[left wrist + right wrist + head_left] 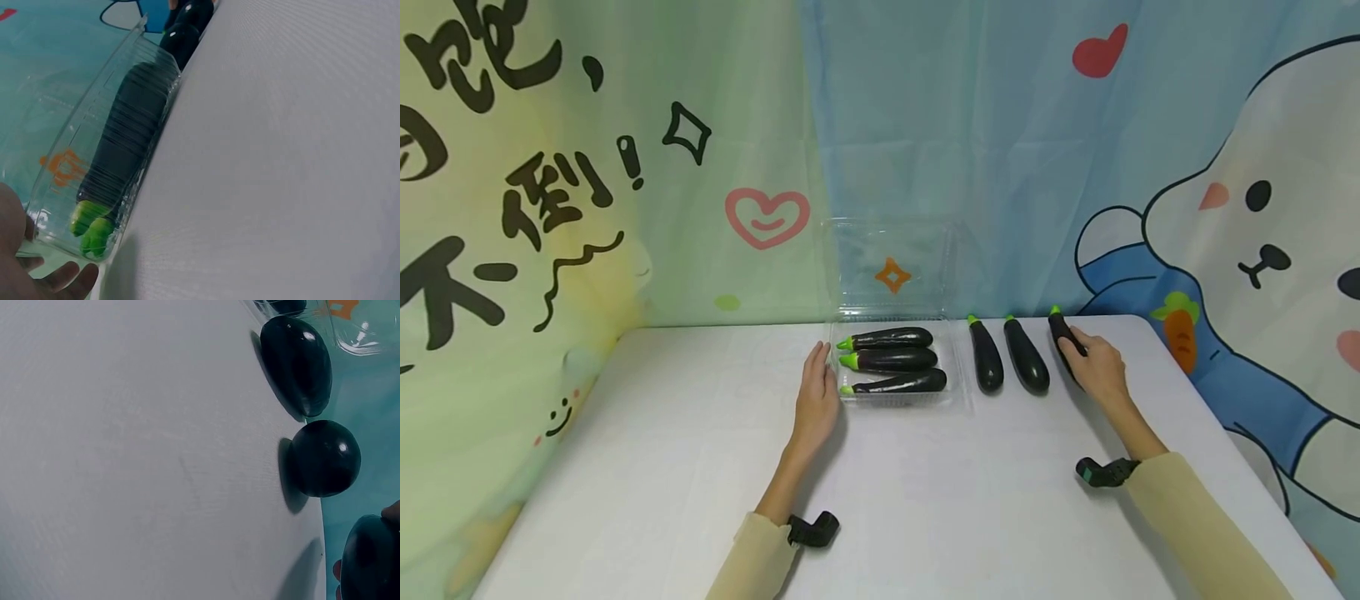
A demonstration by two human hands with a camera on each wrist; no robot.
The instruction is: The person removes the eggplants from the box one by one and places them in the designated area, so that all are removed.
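My left hand touches the left side of a clear plastic clamshell box, its fingers fairly straight. Inside lie three dark eggplants with green stems: a far one, a middle one and a near one. At the right, my right hand grips another eggplant, thumb and fingers around its body; the right wrist view shows this eggplant at the corner. Whether it is off the table cannot be told. Between box and right hand lie two loose eggplants, one nearer the box, the other nearer the hand.
The box's clear lid stands raised at the back, against a printed curtain. All of this sits near the far edge of a white table. Each wrist wears a black camera, the left and the right.
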